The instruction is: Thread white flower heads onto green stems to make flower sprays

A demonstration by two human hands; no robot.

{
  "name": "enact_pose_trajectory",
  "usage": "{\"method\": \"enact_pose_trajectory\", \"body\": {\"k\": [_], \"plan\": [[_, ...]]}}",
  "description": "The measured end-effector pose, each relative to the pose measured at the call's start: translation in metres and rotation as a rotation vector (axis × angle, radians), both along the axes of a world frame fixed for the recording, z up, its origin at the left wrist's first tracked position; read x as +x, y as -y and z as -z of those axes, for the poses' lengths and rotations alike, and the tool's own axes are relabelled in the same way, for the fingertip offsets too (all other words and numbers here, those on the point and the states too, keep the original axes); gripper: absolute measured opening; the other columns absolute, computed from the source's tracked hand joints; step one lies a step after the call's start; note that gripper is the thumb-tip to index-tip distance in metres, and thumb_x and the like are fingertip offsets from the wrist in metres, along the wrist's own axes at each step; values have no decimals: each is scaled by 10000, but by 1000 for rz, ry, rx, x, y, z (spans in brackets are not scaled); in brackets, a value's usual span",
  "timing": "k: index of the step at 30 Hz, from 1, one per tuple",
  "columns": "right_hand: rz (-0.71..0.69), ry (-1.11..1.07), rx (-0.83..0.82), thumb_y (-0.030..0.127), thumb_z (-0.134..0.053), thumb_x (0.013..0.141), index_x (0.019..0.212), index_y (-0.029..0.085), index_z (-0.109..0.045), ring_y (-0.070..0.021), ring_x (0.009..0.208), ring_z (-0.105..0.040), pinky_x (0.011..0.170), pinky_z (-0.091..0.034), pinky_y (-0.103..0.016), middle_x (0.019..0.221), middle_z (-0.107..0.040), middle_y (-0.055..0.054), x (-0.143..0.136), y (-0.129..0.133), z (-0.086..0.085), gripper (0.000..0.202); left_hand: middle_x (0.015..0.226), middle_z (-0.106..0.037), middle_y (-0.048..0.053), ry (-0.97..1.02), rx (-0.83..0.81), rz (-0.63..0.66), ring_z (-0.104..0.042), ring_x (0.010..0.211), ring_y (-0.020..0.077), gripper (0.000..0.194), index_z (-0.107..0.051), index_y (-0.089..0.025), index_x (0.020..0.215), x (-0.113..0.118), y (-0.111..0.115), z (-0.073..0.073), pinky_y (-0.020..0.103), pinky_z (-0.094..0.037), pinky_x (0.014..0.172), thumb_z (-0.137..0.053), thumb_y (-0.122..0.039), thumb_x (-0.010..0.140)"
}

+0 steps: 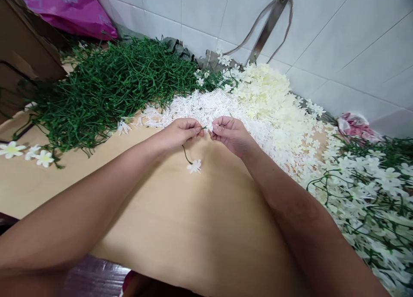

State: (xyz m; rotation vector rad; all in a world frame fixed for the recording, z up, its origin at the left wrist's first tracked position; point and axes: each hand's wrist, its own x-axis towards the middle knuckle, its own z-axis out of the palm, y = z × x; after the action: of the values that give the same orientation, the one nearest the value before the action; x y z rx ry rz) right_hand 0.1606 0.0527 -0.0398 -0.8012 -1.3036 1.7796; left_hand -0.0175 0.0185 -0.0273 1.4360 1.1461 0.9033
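Observation:
My left hand (185,131) pinches a thin green stem (186,155). One branch of the stem hangs below the fingers and ends in a white blossom (195,166). Another green tip pokes out from the fingertips toward the right. Close against that tip, my right hand (229,134) is closed on a small white flower piece (211,127). Both hands are just above the wooden board, in front of a heap of thin white pieces (200,104). Whether the green tip is inside the white piece is too small to tell.
A large pile of green stems (119,79) lies at the back left. Pale yellow petals (267,90) are heaped against the tiled wall (322,34). Many stemmed white flowers (371,198) cover the right side. A pink bag (71,13) and a cardboard box (26,47) stand at the far left.

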Motion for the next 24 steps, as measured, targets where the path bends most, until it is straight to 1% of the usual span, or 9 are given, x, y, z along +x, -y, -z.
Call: {"method": "enact_pose_trajectory", "body": {"k": [3,8,11,15,20,24], "plan": [[27,26,6,343,-869,481,696,160,-620,-68,563,-554,590,-457,-227,589,-601,38,0,-2,2,376,539,-477,-27,111,-110,-26,-375,466,60,133,-532,-132,633,2,0,1,201,-268,476,-584,-192,739],[40,72,40,381,-869,457,692,152,-614,-68,549,-536,571,-443,-230,577,-600,33,0,-3,4,415,480,-426,-43,136,-185,-10,-347,423,54,143,-535,-126,635,3,-1,3,192,-240,442,-541,-137,777],[46,124,84,411,-860,460,695,151,-615,-66,541,-522,564,-431,-228,568,-594,35,-1,-2,4,427,470,-393,-52,121,-177,-6,-321,415,49,150,-546,-120,647,4,-1,4,187,-220,432,-519,-135,794],[75,224,197,437,-838,490,707,151,-613,-66,539,-506,552,-421,-229,585,-589,29,-1,0,-1,424,475,-358,-65,67,-137,7,-296,418,48,147,-553,-123,664,5,1,5,186,-214,428,-540,-188,794],[72,357,314,441,-810,539,691,154,-607,-69,526,-496,510,-405,-222,579,-589,25,-2,6,-10,382,532,-412,-47,24,-62,45,-338,461,63,193,-554,-137,713,3,2,11,185,-241,438,-526,-294,823],[66,377,374,445,-782,579,686,160,-609,-77,524,-510,491,-399,-225,595,-610,12,-2,7,-6,350,588,-477,-22,-5,-26,46,-396,520,78,210,-560,-137,690,2,-1,15,194,-286,487,-546,-312,804]]}}
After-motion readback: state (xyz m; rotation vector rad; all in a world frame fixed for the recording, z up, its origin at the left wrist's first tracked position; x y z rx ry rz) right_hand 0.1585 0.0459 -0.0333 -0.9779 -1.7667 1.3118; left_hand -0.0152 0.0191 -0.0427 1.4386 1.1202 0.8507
